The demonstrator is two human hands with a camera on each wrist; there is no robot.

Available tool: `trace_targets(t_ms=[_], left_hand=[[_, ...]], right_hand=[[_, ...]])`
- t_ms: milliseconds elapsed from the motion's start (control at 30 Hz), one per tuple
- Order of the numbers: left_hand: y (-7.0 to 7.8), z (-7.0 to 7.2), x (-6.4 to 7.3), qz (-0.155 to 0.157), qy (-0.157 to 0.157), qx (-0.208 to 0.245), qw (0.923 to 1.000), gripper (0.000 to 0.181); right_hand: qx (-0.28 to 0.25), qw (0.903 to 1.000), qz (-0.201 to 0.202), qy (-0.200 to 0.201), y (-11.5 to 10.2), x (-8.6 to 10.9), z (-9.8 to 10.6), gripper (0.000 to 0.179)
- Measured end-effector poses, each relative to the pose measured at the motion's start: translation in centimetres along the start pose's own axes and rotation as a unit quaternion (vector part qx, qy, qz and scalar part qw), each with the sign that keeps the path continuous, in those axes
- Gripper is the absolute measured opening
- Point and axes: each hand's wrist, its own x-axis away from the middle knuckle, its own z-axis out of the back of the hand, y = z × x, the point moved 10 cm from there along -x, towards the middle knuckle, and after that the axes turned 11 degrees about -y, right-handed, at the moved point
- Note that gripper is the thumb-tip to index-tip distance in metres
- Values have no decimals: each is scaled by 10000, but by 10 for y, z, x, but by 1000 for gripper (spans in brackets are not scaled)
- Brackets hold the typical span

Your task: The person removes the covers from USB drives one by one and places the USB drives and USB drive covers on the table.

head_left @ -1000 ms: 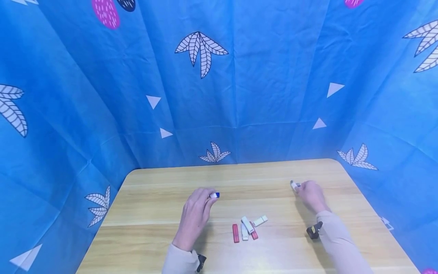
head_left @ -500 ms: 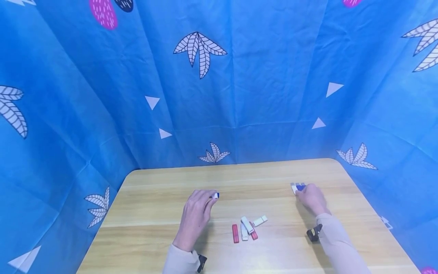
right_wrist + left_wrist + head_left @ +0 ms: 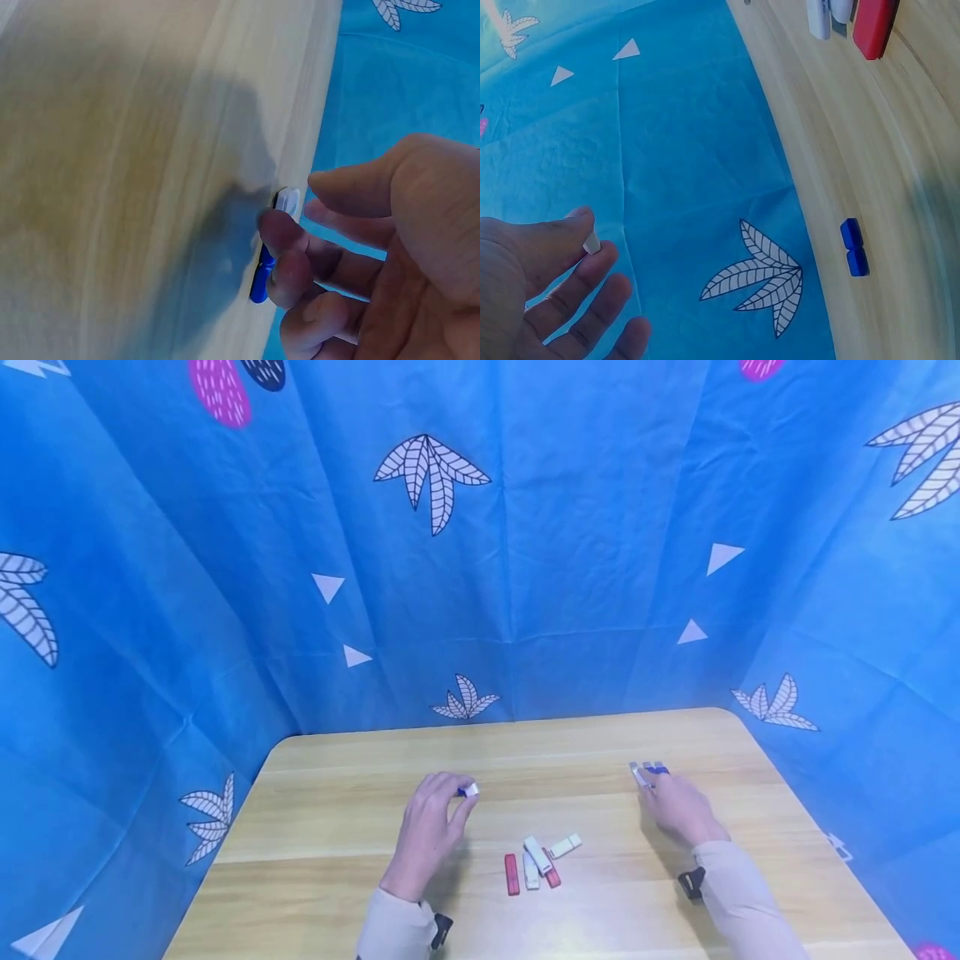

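Observation:
In the head view my left hand [image 3: 431, 835] is raised at the middle left of the table. Its thumb and index finger pinch a small white USB stick [image 3: 592, 243], mostly hidden by the fingers. A blue USB stick [image 3: 854, 247] lies on the table beyond that hand. My right hand [image 3: 678, 810] is over a short row of sticks at the far right. A white stick [image 3: 287, 200] and a blue stick [image 3: 261, 280] show past its fingers, which are loosely bent near them; the thumb stands apart. The rest of the row is partly covered.
Between the hands lies a loose group: red sticks [image 3: 512, 874] and white sticks [image 3: 566, 846], some overlapping. The wooden table [image 3: 337, 827] has rounded far corners. A blue patterned cloth [image 3: 585, 527] hangs behind and at both sides.
At the right, the hand's fingers have shifted over the row, where several pale ends now show side by side. My left hand has hardly moved and keeps its white stick, now at a slightly different angle.

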Motion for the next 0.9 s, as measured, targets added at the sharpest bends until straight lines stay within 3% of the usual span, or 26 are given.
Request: trace_targets(t_ms=[300,400,667,900], left_hand=[[-11,-9,-2,272,-278,12,9992,17],[-16,-12,-6,265,-358,-4,9990,18],[-33,-22,-26,297,-480,-272,9980,20],[-48,-47,-47,466,-968,-294,9938,17]], right_hand=[[-89,9998,190,-25,-5,-1,-3,53],[36,9996,195,182,-7,-2,3,57],[-162,9967,338,713,-19,3,29,61],[72,9916,710,1083,-53,22,51,59]])
